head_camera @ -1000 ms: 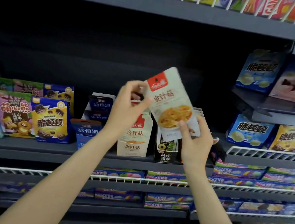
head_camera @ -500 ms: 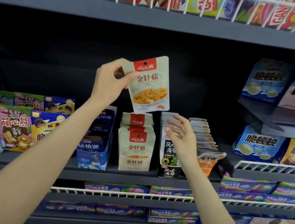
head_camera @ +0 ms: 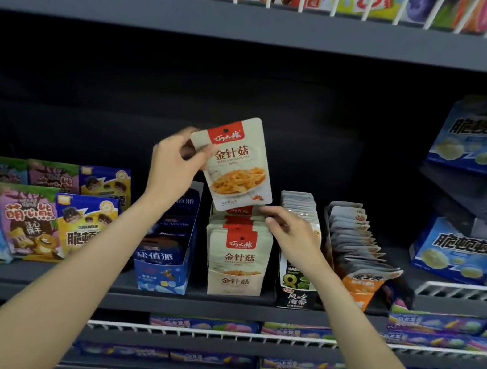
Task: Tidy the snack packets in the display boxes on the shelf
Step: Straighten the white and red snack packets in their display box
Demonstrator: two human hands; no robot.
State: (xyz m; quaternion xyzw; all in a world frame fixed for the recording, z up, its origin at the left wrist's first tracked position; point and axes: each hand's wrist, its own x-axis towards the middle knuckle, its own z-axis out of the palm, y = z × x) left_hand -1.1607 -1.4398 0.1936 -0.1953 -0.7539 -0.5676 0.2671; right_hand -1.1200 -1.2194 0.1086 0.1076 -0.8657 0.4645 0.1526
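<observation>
Left hand (head_camera: 175, 169) pinches mushroom packet (head_camera: 234, 163); right hand (head_camera: 288, 234), fingers relaxed, touches packets in beige box (head_camera: 233, 283).

Both bare forearms reach up and forward.
The left hand (head_camera: 175, 169) is raised, thumb and fingers pinching a beige packet (head_camera: 234, 163) by its top corner; the right hand (head_camera: 290, 233) sits lower, fingers extended leftward, relaxed.

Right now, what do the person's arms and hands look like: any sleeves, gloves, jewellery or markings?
Both arms come in bare from the bottom edge of the picture: no sleeve shows on either forearm. The left hand and right hand wear no gloves. No watch, bracelet or ring shows, and no tattoo or other mark on the parts in view. The picture is slightly soft, so fine details such as the nails cannot be made out.
</observation>
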